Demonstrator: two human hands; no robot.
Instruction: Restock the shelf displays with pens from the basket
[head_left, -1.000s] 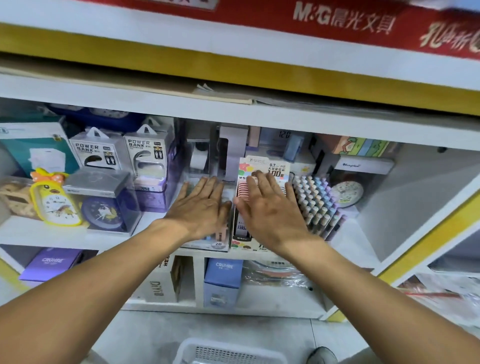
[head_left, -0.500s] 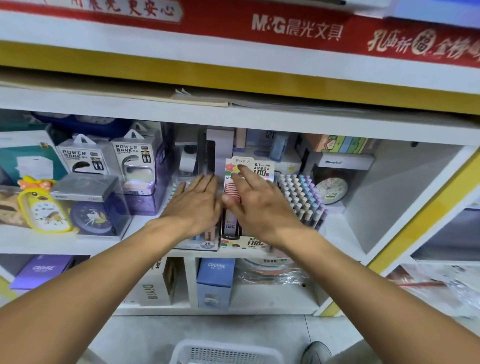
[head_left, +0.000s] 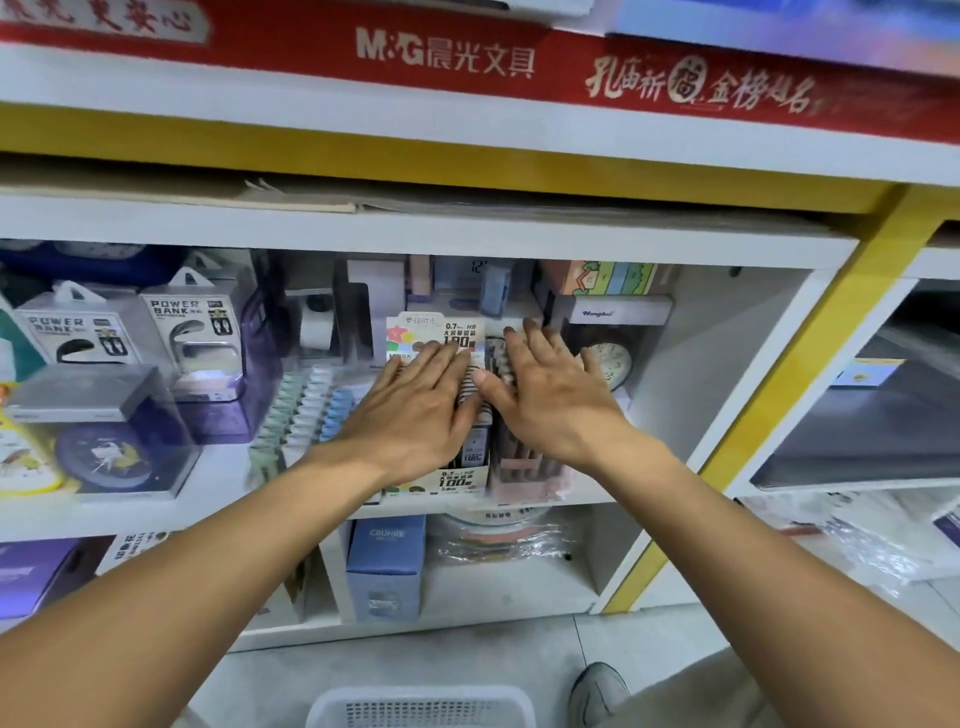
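The pens are kept in display boxes on the middle shelf (head_left: 208, 512): a white refill box (head_left: 441, 332), a pink tray (head_left: 524, 475) just beside it, a pastel rack (head_left: 306, 410). The left hand (head_left: 415, 415) is laid flat on the white box, the right hand (head_left: 550, 400) on the pink tray, fingers straight, nothing gripped. The white basket (head_left: 421, 706) is seen on the floor below.

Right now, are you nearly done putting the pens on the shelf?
Looks close. Three pen displays stand full on the shelf. The left hand lies flat on the lead-refill display, the right hand on the pink pen display. Only the white basket rim shows, so leftovers can't be told.
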